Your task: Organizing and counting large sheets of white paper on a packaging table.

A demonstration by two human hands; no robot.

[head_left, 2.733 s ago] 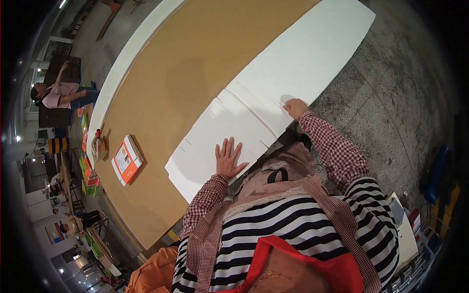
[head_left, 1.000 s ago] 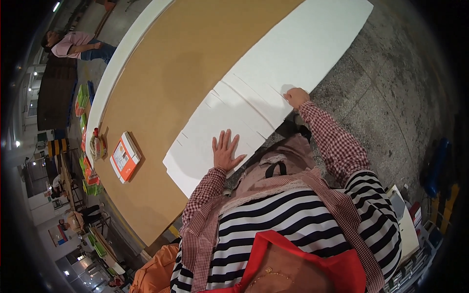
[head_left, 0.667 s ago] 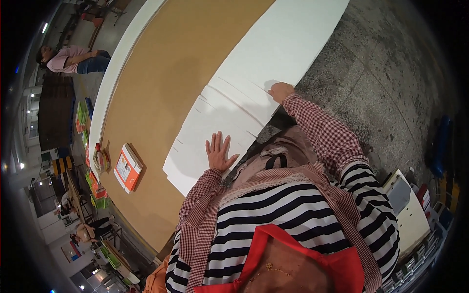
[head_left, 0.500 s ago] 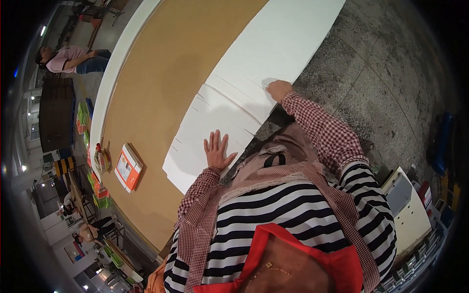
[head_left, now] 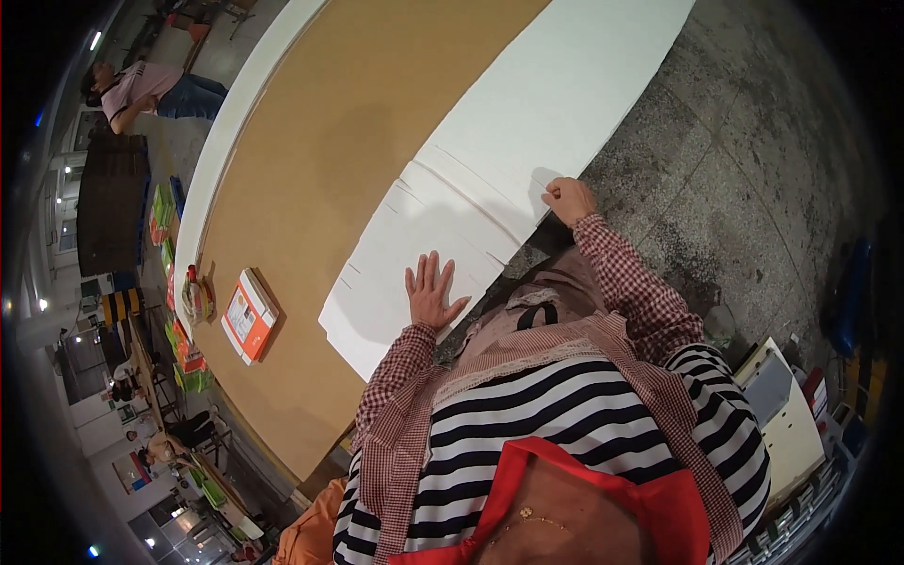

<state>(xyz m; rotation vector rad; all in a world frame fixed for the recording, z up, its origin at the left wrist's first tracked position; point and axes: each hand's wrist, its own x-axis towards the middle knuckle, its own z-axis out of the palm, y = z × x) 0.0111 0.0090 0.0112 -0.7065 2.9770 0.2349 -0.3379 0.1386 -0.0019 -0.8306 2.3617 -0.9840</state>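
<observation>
A long white cardboard sheet [head_left: 527, 113] with a crosswise crease and several short slits lies along the table's near edge. My left hand [head_left: 431, 290] rests flat on its near left part, fingers spread. Past the crease, at the edge closest to my body, is my right hand [head_left: 569, 200]. Its fingers are curled together low over the sheet, and what they hold, if anything, is hidden.
Brown board [head_left: 311, 179] covers the table beyond the sheet. An orange-and-white box [head_left: 249, 318] lies at its left, beside a small clear container [head_left: 197, 299]. A person [head_left: 151, 91] stands beyond the table. Grey floor [head_left: 697, 179] spreads at the right.
The whole view has shifted slightly, carrying the table rightward in the picture. My right hand has drawn a little toward the sheet's near edge. My left hand stays flat on the sheet.
</observation>
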